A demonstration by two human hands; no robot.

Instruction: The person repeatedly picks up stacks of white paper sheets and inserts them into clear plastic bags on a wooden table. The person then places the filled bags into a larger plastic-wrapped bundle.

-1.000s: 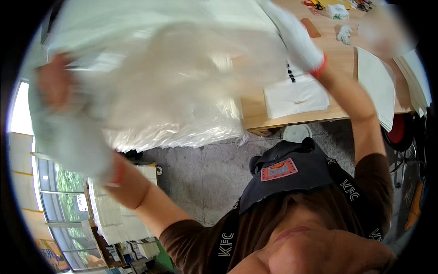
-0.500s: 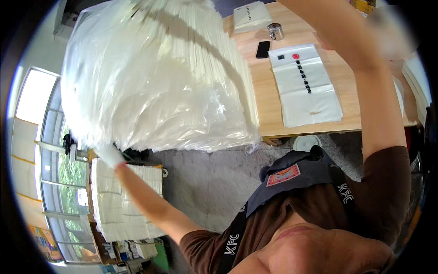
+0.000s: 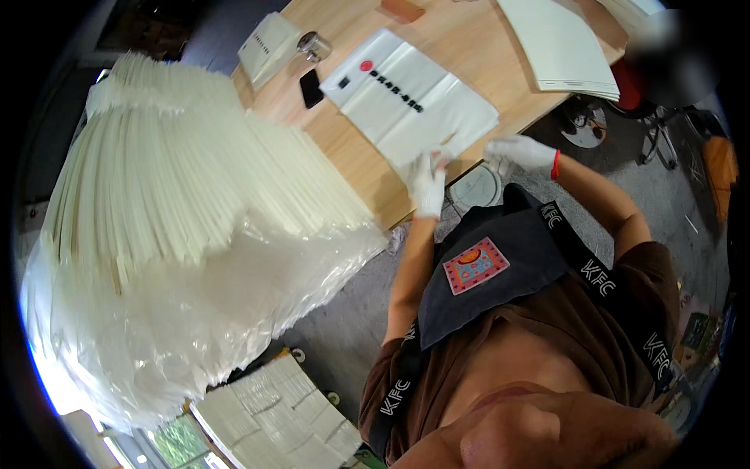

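A stack of flat white plastic bags (image 3: 410,94) with a red round mark and a row of black print lies aslant on the wooden table. My left hand (image 3: 427,185), in a white glove, reaches the near edge of these bags, fingers slightly bent and open; bare fingertips show. Over the table's front edge, just right of the bags' near corner, my right hand (image 3: 525,155) hovers in a white glove with a red cuff. Its fingers are loosely curled and apart, and I see nothing in them. Left of the table, a big clear plastic sack (image 3: 297,273) sits around a tall block of whitish sheets (image 3: 172,172).
On the table (image 3: 461,39) are a black phone (image 3: 311,88), a metal mug (image 3: 313,47), a smaller white packet (image 3: 268,48) and a pile of cream sheets (image 3: 558,47). Wrapped white bundles (image 3: 273,414) stand on a wheeled cart behind the sack. A white bucket (image 3: 475,187) is under the table edge.
My left hand has left the sack and come to the white bags. My right hand has swung down from above to the table edge. The sack's covering has dropped, baring the sheets.
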